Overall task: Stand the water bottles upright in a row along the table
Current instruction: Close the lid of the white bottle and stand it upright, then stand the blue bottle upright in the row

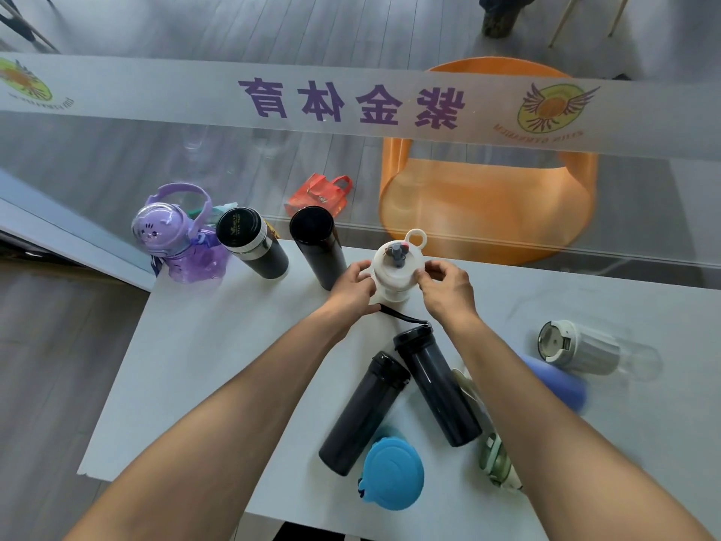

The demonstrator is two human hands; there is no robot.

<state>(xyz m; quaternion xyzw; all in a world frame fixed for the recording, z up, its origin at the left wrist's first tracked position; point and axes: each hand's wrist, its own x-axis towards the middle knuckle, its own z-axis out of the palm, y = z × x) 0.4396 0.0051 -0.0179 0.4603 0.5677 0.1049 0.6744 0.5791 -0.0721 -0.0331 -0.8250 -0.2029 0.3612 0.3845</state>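
Observation:
A white bottle (pixel 395 267) with a loop on its lid stands upright at the table's far edge, held between my left hand (pixel 353 285) and my right hand (pixel 446 285). To its left, a purple cartoon bottle (pixel 177 238), a black flask with a silver band (pixel 253 244) and a plain black flask (pixel 318 246) stand in a row. Nearer me lie two dark flasks (pixel 363 413) (pixel 437 386), a blue-lidded bottle (pixel 392 474), a green bottle (pixel 497 460), a blue bottle (pixel 554 380) and a grey-and-clear bottle (pixel 585 347).
The white table (pixel 203 365) ends at a glass wall with a frosted band of purple lettering (pixel 351 101). Behind the glass are an orange chair (pixel 487 205) and a red bag (pixel 318 193). A black strap (pixel 402 316) trails from one lying flask.

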